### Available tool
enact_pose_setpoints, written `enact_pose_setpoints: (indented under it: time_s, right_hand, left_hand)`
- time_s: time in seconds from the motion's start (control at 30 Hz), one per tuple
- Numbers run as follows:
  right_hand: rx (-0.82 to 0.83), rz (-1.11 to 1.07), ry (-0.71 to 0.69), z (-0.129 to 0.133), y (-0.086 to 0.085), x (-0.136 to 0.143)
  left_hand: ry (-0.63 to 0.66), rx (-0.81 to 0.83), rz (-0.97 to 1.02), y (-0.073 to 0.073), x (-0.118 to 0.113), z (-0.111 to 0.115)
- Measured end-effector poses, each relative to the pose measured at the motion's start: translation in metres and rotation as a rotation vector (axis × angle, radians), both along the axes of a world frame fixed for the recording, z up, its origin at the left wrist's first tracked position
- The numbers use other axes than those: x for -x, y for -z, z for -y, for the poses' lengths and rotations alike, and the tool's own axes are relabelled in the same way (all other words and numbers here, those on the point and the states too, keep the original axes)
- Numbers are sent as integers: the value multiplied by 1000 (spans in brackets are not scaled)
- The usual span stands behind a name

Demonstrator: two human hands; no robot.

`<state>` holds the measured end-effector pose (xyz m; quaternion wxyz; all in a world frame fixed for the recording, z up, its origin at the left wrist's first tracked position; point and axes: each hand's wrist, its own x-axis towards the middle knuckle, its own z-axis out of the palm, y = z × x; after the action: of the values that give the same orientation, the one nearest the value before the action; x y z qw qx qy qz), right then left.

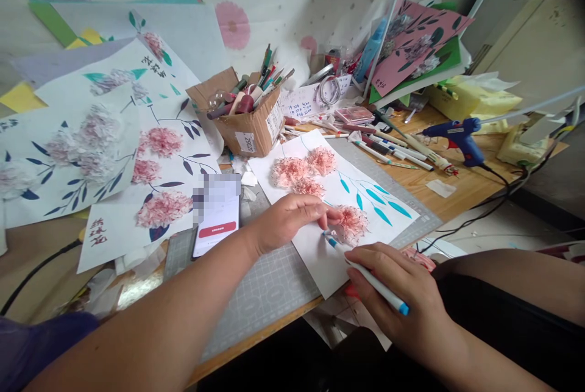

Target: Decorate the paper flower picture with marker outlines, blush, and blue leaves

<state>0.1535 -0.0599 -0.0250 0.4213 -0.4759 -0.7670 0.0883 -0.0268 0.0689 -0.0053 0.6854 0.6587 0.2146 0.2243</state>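
A white sheet of paper [315, 258] lies at a slant over a grey cutting mat [269, 282]. Fluffy pink paper flowers [292, 171] are stuck on it, beside painted teal leaves [359, 200]. My right hand [397, 288] grips a white marker with a blue end [377, 285], its blue tip down at the paper just below the lowest flower [351, 224]. My left hand [292, 218] reaches over the sheet with curled fingers, the fingertips at that flower's left edge. Whether those fingers pinch a petal or only rest there is hard to see.
A phone [218, 221] lies left of the sheet. Behind stands a cardboard box [249, 127] of pens. Finished flower pictures [105, 197] spread to the left. Brushes and markers [393, 145] lie at the back right, near a blue glue gun [459, 136] with its cable.
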Motion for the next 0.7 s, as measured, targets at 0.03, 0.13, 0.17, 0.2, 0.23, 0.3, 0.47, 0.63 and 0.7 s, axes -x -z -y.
enact_pose_setpoints:
  time_s: [0.03, 0.13, 0.17, 0.2, 0.23, 0.3, 0.47, 0.63, 0.7]
  right_hand:
    - [4, -3, -21, 0, -2, 1]
    - [7, -16, -37, 0, -5, 3]
    - [1, -22, -33, 0, -5, 3]
    - [-2, -24, -30, 0, -5, 4]
    - [-4, -25, -28, 0, -4, 4]
    - [-6, -24, -27, 1, -3, 3]
    - [-5, -17, 4, 6, -1, -4]
    - [-15, 7, 48, 10, -6, -12]
    - [-18, 1, 58, 12, -8, -17]
  left_hand:
    - [0, -4, -2, 0, 0, 0]
    - [-2, -10, -13, 1, 0, 0]
    - [-3, -12, -16, 1, 0, -1]
    - [-4, -13, -18, 1, 0, -1]
    - [-4, -14, -20, 1, 0, -1]
    - [-1, -16, -23, 1, 0, -1]
    - [1, -28, -33, -1, 0, 0]
    - [-3, -59, -47, 0, 1, 0]
    - [-6, -78, -51, 1, 1, 0]
